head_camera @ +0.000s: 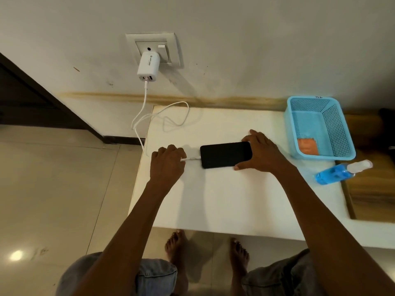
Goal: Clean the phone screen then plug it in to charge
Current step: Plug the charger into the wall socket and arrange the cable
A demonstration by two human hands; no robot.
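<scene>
A: Which step? The flat black glass phone [226,154] lies mid white bench [235,199].

B: Charging. The right hand [259,151] grips its right end; the left hand [166,162] pinches the thin white charging cable [190,159] at its left end.

A: Next?

B: Probably seat it fully.

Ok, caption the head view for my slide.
Left hand pinches the charging cable at the phone, steadied by the right hand.

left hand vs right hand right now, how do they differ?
The left hand is curled, pinching the white cable at its plug; the right hand spreads over the far end of the phone, gripping its edges. The left hand sits at the table's left edge, the right nearer the basket. Both work on the phone.
</scene>
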